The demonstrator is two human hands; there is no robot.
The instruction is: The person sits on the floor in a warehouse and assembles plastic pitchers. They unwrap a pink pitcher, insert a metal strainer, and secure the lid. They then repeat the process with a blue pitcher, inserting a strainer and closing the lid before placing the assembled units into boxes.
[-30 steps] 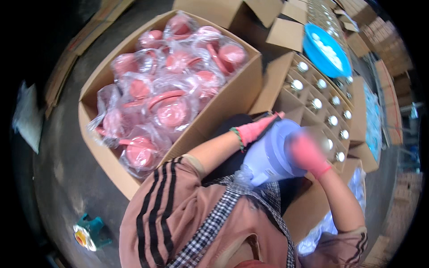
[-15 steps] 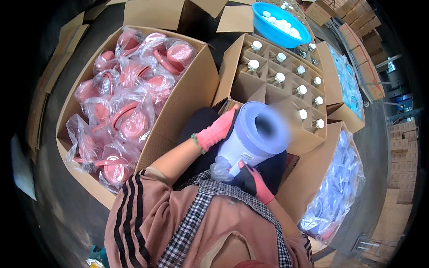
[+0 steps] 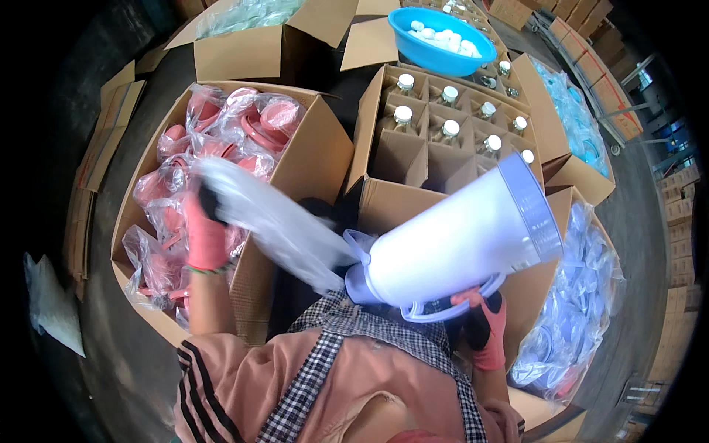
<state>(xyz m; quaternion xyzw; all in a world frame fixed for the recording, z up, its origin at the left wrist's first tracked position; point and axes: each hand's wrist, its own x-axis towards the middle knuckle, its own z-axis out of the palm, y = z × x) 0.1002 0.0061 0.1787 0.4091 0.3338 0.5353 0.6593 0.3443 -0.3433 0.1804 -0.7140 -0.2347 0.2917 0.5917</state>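
Observation:
A lilac plastic pitcher (image 3: pixel 450 236) lies tilted in front of my chest, its wide base up to the right and its narrow end down to the left. My right hand (image 3: pixel 484 325), in a pink and black glove, is closed round the pitcher's handle (image 3: pixel 454 310). My left hand (image 3: pixel 204 225), gloved alike, is raised over the left carton and closed on a clear plastic bag (image 3: pixel 277 225). The bag is blurred and stretches from that hand to the pitcher's narrow end. Black covers my left fingers, so their exact grip is hard to see.
Bagged pink pitchers (image 3: pixel 255 125) fill a carton on the left. Ahead stands a divided carton (image 3: pixel 413 193) with glass bottles under white caps. Behind it sits a blue basin (image 3: pixel 443 63) of white caps. Bagged lilac items (image 3: pixel 557 317) fill a carton at right.
The pitcher has tipped over, its wide end now up to the right. My left hand has left its side and swung left with the bag. My right hand has moved right, onto the handle.

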